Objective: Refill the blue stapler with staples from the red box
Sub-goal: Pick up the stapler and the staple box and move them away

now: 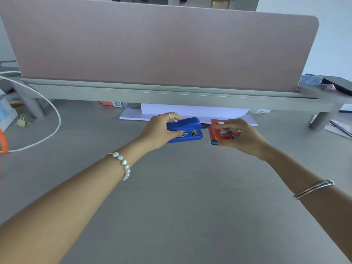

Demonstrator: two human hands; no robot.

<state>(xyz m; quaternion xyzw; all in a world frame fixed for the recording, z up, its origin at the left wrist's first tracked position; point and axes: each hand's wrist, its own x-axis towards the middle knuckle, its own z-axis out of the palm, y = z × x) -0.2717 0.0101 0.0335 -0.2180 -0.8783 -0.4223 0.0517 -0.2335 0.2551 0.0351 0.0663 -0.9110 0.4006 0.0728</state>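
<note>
The blue stapler [187, 128] rests on the grey desk [171, 187] near the far middle, its nose pointing right. My left hand [158, 132] wraps around its rear end, thumb in front and fingers over the top. Just to the right is the red box [215, 133], held upright in my right hand [242, 138]. A grey strip of staples [226, 131] is pinched between my right fingers in front of the box. How the stapler's magazine stands cannot be told.
A pink divider panel [162, 46] on a grey shelf rail [171, 94] blocks the far side. White paper [190, 111] lies under the rail behind the stapler. A white cable [55, 119] and binder clips [23, 121] are at left; papers [339, 128] at right.
</note>
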